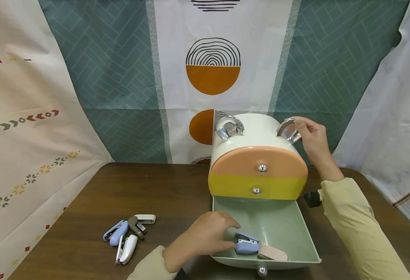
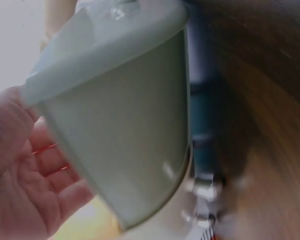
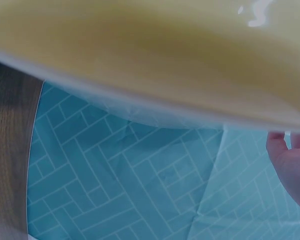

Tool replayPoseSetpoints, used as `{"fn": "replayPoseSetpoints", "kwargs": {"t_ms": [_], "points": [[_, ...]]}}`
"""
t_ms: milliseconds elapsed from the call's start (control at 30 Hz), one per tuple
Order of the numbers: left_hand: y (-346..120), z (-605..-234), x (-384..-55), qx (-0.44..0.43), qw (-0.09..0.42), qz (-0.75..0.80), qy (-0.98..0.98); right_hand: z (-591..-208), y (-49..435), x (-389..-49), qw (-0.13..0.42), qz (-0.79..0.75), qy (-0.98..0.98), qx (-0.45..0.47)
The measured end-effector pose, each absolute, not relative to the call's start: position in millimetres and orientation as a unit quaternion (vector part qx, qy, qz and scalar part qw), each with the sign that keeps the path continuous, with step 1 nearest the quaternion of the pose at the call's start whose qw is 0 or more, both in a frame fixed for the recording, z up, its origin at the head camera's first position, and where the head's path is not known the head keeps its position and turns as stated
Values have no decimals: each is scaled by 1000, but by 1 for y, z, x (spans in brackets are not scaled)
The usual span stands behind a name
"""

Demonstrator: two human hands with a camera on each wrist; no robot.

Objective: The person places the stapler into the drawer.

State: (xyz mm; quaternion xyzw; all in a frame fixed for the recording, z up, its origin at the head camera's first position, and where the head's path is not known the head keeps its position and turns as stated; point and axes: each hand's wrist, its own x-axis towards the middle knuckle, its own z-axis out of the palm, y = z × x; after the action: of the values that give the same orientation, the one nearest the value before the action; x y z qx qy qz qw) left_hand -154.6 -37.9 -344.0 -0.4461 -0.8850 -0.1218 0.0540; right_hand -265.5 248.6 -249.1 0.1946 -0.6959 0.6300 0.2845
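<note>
At lower centre, a blue stapler [image 1: 246, 245] lies just right of the relaxed left grip [image 1: 208, 232]. The right grip [image 1: 312, 139] pinches a silver ear [image 1: 287, 129].

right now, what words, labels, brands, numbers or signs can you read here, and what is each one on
None can be read.
Back cloth: printed shapes and lines, no readable text.
Left cloth: flower and arrow-like patterns, no readable text.
Drawer box: plain colour bands on the front, no label visible.
Blue stapler in the open drawer, white stapler on the table: too small to tell.
</note>
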Motion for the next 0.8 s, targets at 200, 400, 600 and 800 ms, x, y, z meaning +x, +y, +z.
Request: {"fn": "replayPoseSetpoints", "kwargs": {"t_ms": [200, 400, 600, 800], "points": [[-72, -343, -151, -431, 118, -194, -873, -249, 249, -266, 280, 635, -693, 194], [-116, -351, -144, -366, 169, -232, -885, -250, 249, -266, 282, 637, -690, 198], [-157, -357, -132, -276, 200, -234, -911, -250, 250, -265, 283, 631, -697, 189], [-189, -363, -121, -187, 238, -243, -922, -250, 250, -265, 291, 609, -716, 181]]}}
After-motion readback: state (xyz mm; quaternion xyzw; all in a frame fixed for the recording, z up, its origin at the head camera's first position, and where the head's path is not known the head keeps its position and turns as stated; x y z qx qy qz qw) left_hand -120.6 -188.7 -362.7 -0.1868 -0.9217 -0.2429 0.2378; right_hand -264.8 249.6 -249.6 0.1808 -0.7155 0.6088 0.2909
